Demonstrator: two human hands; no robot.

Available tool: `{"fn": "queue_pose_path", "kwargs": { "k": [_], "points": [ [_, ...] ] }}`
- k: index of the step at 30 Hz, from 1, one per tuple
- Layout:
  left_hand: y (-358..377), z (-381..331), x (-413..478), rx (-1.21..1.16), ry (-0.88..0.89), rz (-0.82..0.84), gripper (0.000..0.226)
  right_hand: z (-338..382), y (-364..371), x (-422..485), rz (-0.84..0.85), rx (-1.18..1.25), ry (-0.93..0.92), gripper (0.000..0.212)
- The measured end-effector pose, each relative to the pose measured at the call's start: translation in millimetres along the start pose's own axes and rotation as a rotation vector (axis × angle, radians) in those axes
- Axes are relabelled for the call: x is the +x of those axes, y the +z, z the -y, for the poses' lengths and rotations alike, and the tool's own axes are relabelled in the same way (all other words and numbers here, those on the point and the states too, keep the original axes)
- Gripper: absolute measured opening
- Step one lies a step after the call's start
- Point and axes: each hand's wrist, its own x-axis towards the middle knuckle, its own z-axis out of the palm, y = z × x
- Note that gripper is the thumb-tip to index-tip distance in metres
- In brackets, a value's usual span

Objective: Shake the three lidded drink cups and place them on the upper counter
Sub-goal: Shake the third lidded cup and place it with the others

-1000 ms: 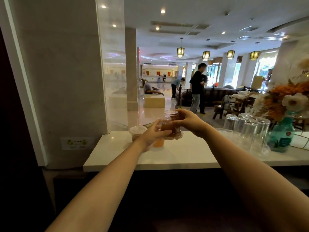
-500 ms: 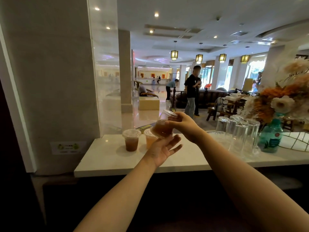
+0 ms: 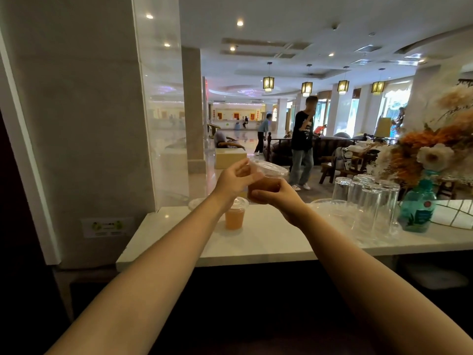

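Observation:
A lidded clear cup of brown drink [image 3: 267,181] is held tilted in the air above the white upper counter [image 3: 268,243]. My right hand [image 3: 277,198] grips its base from below. My left hand [image 3: 234,180] presses on its upper side near the lid. A lidded cup of orange drink [image 3: 235,213] stands upright on the counter just under my left wrist. To its left, only the lid edge of another lidded cup [image 3: 195,203] shows behind my left forearm.
Several upturned clear glasses [image 3: 368,201] stand on the counter's right part, with a green bottle [image 3: 417,213] and a flower arrangement [image 3: 435,152] beyond them. A stone pillar [image 3: 76,124] borders the counter on the left. A person [image 3: 302,149] walks in the lobby behind.
My left hand rose from open below the cup and closed on its upper side. My right hand shifted from the cup's top to its base. The left forearm now hides the leftmost cup.

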Motion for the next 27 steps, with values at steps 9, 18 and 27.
{"fn": "queue_pose_path", "kwargs": {
  "k": [9, 18, 27],
  "points": [
    [5, 1, -3, 0.069, -0.031, 0.105, 0.024, -9, -10, 6, -0.051, 0.053, 0.016, 0.043],
    [23, 4, 17, 0.108, -0.052, 0.127, 0.032, -4, -45, 19, 0.039, -0.048, 0.062, 0.046],
    [49, 9, 57, 0.086, -0.048, 0.097, 0.039, -7, -86, 52, -0.086, -0.075, 0.024, 0.062]
  ]
}}
